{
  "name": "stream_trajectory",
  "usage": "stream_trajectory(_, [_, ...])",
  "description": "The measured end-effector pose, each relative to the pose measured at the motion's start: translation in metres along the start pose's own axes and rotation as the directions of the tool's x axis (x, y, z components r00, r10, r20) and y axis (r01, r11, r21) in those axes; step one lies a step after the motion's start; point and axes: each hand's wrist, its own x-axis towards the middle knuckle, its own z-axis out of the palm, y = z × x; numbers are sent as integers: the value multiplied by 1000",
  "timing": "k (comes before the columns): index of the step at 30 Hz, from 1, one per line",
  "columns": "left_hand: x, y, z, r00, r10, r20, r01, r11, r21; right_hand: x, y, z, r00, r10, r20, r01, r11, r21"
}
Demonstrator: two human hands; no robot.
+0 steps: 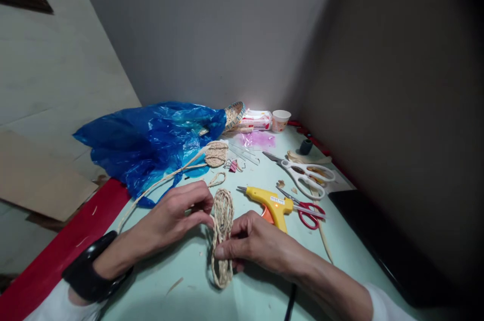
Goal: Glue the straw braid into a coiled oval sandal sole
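A long oval coil of braided straw cord [222, 230] lies on the pale green table [260, 291] in front of me. My left hand [177, 215] pinches its left edge near the top, fingers closed on the braid. My right hand [253, 243] grips the coil's right side lower down, fingers closed on it. A loose tail of the same braid [159, 185] runs up and left toward a small woven oval piece [216, 153]. A black bangle sits on my left wrist.
A yellow glue gun [270, 204] lies just right of the coil, with red-handled scissors [308, 212] and white-handled scissors [306, 172] beyond. A crumpled blue plastic bag [151, 139], a woven basket piece [234, 113], a paper cup [281, 120] and clear glue sticks stand farther back. Walls close the back and right.
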Motion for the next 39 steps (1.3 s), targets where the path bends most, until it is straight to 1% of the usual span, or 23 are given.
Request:
stream_trajectory(7, [1,1,4,999,-34,10,35,998,-53,2,-5,3,999,26,-40,-26,1000,10])
stream_trajectory(13, [-2,-1,7,995,-102,-15,100,992,-74,5,1,6,995,37,-92,-36,999,16])
stream_trajectory(18, [-1,-9,2,992,-124,-2,124,988,-97,5,2,3,992,71,-100,-72,997,-9])
stream_trajectory(22, [0,-15,-3,991,-136,16,137,986,-99,2,0,1,990,104,-94,-105,995,4])
stream_trajectory(26, [-1,-14,-3,989,-147,-33,144,987,-77,3,3,0,992,105,-75,-104,994,18])
stream_trajectory(32, [-3,-9,9,981,-146,-129,140,989,-57,4,1,0,997,68,-36,-65,996,61])
stream_trajectory(39, [-1,-11,16,975,-135,-178,127,991,-52,3,-5,0,997,65,-30,-62,995,76])
